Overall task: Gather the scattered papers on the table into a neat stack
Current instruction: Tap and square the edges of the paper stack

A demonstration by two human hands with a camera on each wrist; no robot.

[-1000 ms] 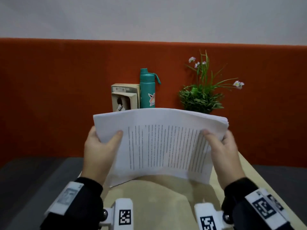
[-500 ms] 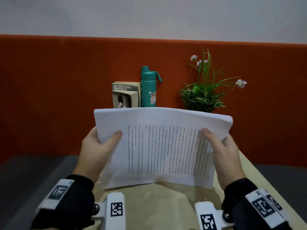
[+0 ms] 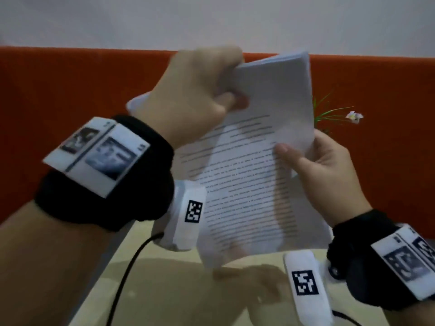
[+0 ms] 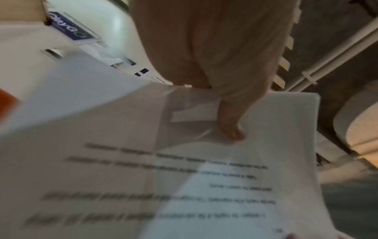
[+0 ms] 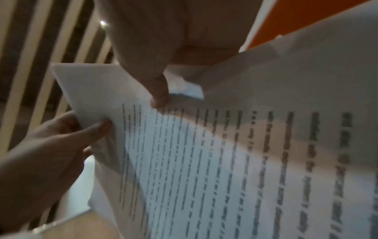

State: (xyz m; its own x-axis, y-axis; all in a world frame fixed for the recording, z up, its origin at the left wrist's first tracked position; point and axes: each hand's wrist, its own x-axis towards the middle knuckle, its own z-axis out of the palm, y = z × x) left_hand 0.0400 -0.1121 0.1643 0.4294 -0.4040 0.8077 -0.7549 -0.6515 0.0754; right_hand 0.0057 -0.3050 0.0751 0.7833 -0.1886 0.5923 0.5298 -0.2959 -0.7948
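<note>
A stack of printed white papers [image 3: 254, 175] hangs in the air above the pale wooden table [image 3: 164, 292], turned nearly upright with its long side vertical and tilted a little. My left hand [image 3: 221, 90] grips its top left part, thumb on the front sheet. At the stack's right edge my right hand [image 3: 303, 161] pinches it, thumb over the text. The left wrist view shows the thumb [image 4: 231, 129] pressed on the papers [image 4: 184, 186]. From the right wrist, that hand's thumb [image 5: 159, 97] lies on the papers [image 5: 235, 161], and the left hand [image 5: 67, 134] pinches a corner.
An orange partition [image 3: 70, 102] runs behind the table. Leaves and a small flower [image 3: 354, 116] of a plant show to the right of the papers. A black cable [image 3: 127, 274] trails from my left wrist over the table's left edge.
The stack has swung from lying wide between both hands to standing tall. My left hand rose to its top, and the bottle and books are now hidden behind it.
</note>
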